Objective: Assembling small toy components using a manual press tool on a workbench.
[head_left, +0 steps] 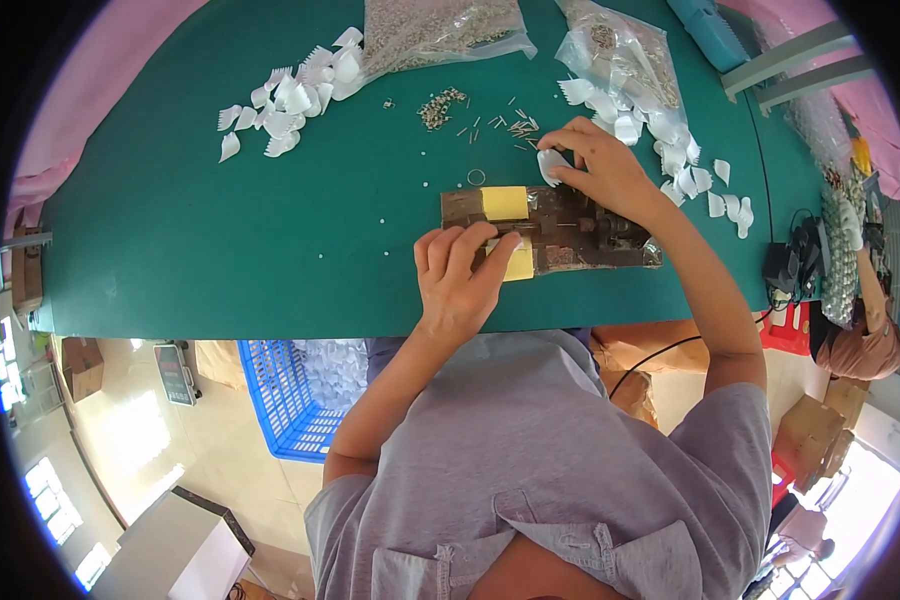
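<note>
Green table (260, 235), brown fixture (562, 232) (partly hidden)

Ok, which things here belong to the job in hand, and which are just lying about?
Apparently in use:
- white piece, pinched by right hand
- dark brown fixture, left hand at it
- metal pins
- small metal parts

Seemingly just lying about:
- white box, lower left
- black device, right side

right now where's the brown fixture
In the head view, the brown fixture lies right of centre on the green table, below the loose pins, the left hand over its left end.
</note>
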{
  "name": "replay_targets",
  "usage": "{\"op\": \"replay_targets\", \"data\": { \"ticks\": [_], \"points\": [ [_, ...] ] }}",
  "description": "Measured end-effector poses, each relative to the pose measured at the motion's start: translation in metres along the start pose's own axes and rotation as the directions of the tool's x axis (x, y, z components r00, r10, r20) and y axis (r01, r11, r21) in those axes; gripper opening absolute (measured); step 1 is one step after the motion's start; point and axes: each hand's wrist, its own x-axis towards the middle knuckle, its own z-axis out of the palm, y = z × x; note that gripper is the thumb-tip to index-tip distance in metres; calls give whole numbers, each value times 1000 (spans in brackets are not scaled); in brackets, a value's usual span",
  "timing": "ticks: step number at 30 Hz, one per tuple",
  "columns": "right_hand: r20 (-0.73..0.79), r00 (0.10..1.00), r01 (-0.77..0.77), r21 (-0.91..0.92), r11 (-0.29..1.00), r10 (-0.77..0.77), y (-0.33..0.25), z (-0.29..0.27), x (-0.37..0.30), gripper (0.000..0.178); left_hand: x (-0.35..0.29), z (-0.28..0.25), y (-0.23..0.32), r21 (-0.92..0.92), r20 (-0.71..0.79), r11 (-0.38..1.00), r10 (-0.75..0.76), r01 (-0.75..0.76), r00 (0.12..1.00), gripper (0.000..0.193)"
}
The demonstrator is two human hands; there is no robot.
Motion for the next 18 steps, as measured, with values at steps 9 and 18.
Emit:
{"op": "replay_targets", "data": {
  "ticks": [9,18],
  "points": [
    [68,994,-98,131,987,90,-13,-8,1,18,5,4,-4,-134,23,966,-219,220,976,51],
    [304,945,-180,181,967,119,-7,-16,1,19,5,4,-5,-155,61,958,-232,239,971,52]
  ]
}}
